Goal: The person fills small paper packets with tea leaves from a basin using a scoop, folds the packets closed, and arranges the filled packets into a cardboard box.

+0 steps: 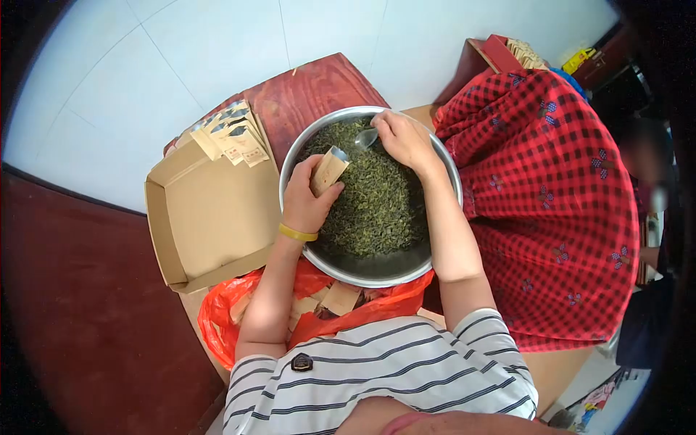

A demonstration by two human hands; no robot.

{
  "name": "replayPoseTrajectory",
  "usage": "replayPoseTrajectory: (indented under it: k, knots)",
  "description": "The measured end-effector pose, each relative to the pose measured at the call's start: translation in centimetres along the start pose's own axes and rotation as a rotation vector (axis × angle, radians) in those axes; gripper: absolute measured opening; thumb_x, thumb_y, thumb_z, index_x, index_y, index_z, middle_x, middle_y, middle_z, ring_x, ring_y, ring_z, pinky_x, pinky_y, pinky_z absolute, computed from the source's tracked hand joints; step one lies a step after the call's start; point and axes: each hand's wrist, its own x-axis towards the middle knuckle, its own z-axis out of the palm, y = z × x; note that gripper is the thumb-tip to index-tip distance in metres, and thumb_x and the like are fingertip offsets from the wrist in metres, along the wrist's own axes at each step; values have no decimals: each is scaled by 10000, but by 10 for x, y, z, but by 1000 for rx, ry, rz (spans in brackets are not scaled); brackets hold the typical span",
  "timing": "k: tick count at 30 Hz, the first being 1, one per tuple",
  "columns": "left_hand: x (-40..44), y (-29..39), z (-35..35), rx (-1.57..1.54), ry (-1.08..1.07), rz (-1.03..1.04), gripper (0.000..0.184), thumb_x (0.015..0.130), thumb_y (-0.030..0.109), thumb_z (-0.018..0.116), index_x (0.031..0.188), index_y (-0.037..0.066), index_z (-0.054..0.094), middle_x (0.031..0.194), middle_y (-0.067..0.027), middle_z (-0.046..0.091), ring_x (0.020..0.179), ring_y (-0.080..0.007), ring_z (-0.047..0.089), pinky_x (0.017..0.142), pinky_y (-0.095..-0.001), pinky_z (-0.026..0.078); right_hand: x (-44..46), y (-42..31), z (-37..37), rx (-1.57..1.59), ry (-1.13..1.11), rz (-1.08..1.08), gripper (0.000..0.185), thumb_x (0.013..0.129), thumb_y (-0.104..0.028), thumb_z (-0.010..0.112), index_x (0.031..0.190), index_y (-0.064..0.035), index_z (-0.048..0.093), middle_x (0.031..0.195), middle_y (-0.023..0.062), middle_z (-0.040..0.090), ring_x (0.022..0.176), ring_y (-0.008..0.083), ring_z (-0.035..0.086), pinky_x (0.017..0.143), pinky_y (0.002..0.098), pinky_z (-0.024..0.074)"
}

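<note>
A large metal basin (370, 281) in front of me holds a heap of dried green leaves, like loose tea (377, 210). Over its left side, my left hand (304, 199) is closed around a small brown paper packet (330, 172), tilted, with its silvery mouth toward the upper right. My right hand (404, 141), at the basin's far right rim, grips a metal spoon (366, 138). The spoon's bowl is over the leaves, a short way from the packet's mouth and apart from it. Whether leaves are in the packet cannot be seen.
An open cardboard box (210, 210) stands on the left, with several paper packets (235, 134) at its far corner. A red plastic bag (221, 308) with brown packets lies near me. On the right is a red checked cloth (544, 203). Another person (649, 159) is at the far right.
</note>
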Motion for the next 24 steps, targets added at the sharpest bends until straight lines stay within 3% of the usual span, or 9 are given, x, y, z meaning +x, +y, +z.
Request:
replayPoseTrajectory:
  k: [3, 5, 8, 14, 16, 18, 19, 21, 24]
  knots:
    - [0, -7, 1, -5, -38, -20, 562, 771, 106, 778, 1263, 17, 522, 1153, -97, 601, 1065, -199, 568, 936, -321, 453, -6, -10, 7, 137, -256, -48, 287, 940, -277, 463, 1030, -107, 677, 1020, 135, 695, 1019, 329, 640, 895, 429, 479]
    - [0, -4, 0, 2, -34, -20, 564, 771, 110, 779, 1264, 18, 521, 1153, -97, 599, 1063, -199, 569, 939, -321, 451, -2, 2, 17, 233, -315, -58, 274, 948, -257, 469, 1016, -93, 678, 955, 107, 700, 932, 253, 661, 856, 382, 494]
    - [0, -6, 1, -11, -39, -47, 566, 772, 118, 782, 1265, 20, 521, 1159, -97, 596, 1062, -199, 568, 943, -320, 449, 7, 23, 13, 636, -296, -19, 246, 969, -201, 494, 955, -28, 668, 777, 13, 624, 748, 99, 578, 736, 255, 477]
    - [0, -5, 0, 36, -26, -34, 582, 765, 135, 787, 1266, 15, 517, 1164, -112, 594, 1064, -215, 577, 941, -326, 458, 2, 12, -12, 876, -132, -45, 318, 1026, -295, 467, 953, -37, 639, 764, -16, 557, 720, 85, 510, 707, 225, 428]
    - [0, -7, 1, 59, -21, -25, 587, 762, 140, 788, 1266, 13, 515, 1160, -117, 596, 1065, -221, 581, 939, -330, 462, -1, 4, -15, 854, -114, -129, 325, 1027, -303, 466, 954, -36, 637, 768, -16, 553, 714, 88, 500, 706, 221, 419]
    - [0, -10, 4, 42, 21, 31, 558, 731, 196, 782, 1209, 45, 538, 1100, -161, 600, 1019, -332, 593, 890, -407, 474, -5, -6, -15, 847, -106, -245, 326, 1028, -308, 472, 948, -38, 635, 774, -22, 543, 720, 90, 496, 698, 237, 418]
    - [0, -10, 4, 43, 26, 29, 558, 731, 196, 782, 1209, 45, 538, 1100, -161, 600, 1019, -332, 593, 890, -407, 474, -9, -12, -13, 847, -111, -248, 326, 1028, -308, 472, 948, -38, 635, 774, -22, 543, 720, 90, 496, 698, 237, 418]
    - [0, -8, 3, 43, 7, 19, 558, 733, 201, 779, 1209, 42, 535, 1105, -170, 601, 1030, -345, 589, 896, -416, 470, -20, -27, -11, 543, -69, -268, 300, 1022, -291, 492, 939, -42, 637, 791, -16, 556, 754, 82, 509, 710, 263, 439]
    - [-1, -10, 4, 62, 17, 17, 556, 733, 197, 777, 1209, 41, 536, 1115, -173, 603, 1041, -350, 587, 902, -419, 467, -34, -54, -18, 211, -2, -503, 197, 957, -218, 567, 936, -38, 643, 861, 61, 638, 819, 197, 603, 751, 336, 480]
